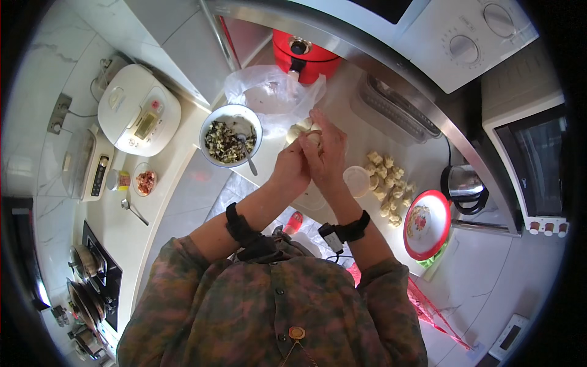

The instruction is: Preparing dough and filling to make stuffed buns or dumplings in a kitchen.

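Note:
My left hand [291, 167] and my right hand [331, 149] are pressed together over the counter, fingers pointing away from me. Whatever lies between the palms is mostly hidden. Pale dough [299, 130] shows just past the left fingertips; whether it is held or rests on the counter is unclear. To the left stands a white bowl [205, 151] of chopped dark and green filling [224, 143], with a metal spoon [250, 158] leaning in it. Close to my right wrist is a small translucent round container [356, 181]. Several pleated dough pieces [387, 176] lie in a group farther right.
A clear plastic bag [275, 98] lies behind the bowl, before a red pot [312, 55]. A red-rimmed white enamel basin [445, 220] and a kettle [465, 183] stand right. A metal shelf edge [403, 69] overhangs the counter. On the left counter is a rice cooker [137, 110].

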Tool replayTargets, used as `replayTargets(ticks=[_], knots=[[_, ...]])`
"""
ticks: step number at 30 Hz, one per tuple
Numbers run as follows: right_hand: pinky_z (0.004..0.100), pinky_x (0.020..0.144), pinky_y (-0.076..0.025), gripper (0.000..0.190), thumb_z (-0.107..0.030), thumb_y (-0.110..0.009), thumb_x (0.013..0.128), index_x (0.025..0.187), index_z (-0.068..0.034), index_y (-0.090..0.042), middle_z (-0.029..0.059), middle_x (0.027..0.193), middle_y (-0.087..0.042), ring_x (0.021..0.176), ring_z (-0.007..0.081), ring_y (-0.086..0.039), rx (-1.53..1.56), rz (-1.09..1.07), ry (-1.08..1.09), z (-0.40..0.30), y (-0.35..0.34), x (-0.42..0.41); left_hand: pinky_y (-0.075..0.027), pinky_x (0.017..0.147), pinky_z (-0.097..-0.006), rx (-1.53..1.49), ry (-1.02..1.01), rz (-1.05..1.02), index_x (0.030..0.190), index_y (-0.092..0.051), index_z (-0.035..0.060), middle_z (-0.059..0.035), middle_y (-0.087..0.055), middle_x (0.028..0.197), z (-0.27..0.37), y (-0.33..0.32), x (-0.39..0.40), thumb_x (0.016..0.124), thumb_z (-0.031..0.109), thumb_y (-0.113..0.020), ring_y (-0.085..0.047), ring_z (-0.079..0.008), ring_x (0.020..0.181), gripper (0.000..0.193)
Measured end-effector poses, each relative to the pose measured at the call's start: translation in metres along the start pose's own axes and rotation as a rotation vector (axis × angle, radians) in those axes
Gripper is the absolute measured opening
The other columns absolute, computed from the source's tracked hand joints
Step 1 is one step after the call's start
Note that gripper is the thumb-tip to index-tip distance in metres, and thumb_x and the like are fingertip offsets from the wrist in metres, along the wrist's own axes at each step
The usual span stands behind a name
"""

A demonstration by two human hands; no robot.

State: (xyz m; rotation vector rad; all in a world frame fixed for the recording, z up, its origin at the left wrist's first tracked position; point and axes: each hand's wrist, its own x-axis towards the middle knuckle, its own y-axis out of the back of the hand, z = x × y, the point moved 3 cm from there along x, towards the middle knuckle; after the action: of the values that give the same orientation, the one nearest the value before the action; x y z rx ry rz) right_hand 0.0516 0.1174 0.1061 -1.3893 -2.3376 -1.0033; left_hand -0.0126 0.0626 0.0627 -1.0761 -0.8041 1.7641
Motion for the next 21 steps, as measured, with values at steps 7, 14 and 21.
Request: replayTargets(ticks=[7, 14, 21], knots=[[0.0381, 0.084, -0.044, 0.036, -0.017, -0.059, 0.086, 0.119, -0.004, -0.055, 0.0142, 0.113, -0.059, 0.091, 0.0273, -0.062, -0.119, 0.007, 0.095, 0.013, 0.002, 0.003, -0.042, 0.096, -0.0376, -0.057, 0.043, 0.101, 0.120, -0.050, 0.0044, -0.0081, -0.056, 0.116, 0.008, -0.003, -0.001, 0.101, 0.024, -0.031, -0.054, -0.0213, 0.106, 0.033], [0.0275, 0.063, -0.051, 0.025, -0.008, -0.068, 0.080, 0.104, -0.004, -0.061, 0.0085, 0.090, -0.056, 0.081, 0.0166, -0.063, 0.092, -0.006, -0.282, -0.004, 0.015, -0.021, -0.044, 0.094, -0.0391, 0.011, -0.054, -0.044, 0.116, -0.050, 0.0042, -0.0097, -0.057, 0.112, 0.013, 0.000, 0.001, 0.100, 0.027, -0.037, -0.056, -0.0224, 0.104, 0.031], [0.0276, 0.065, -0.052, 0.024, -0.004, -0.068, 0.077, 0.100, -0.004, -0.061, 0.0086, 0.093, -0.056, 0.077, 0.0178, -0.064, 0.179, -0.012, -0.252, -0.002, 0.023, -0.017, -0.043, 0.096, -0.0383, 0.054, -0.052, -0.071, 0.120, -0.048, 0.0040, -0.0103, -0.057, 0.112, 0.013, 0.004, 0.000, 0.098, 0.024, -0.044, -0.056, -0.0215, 0.104, 0.030]])
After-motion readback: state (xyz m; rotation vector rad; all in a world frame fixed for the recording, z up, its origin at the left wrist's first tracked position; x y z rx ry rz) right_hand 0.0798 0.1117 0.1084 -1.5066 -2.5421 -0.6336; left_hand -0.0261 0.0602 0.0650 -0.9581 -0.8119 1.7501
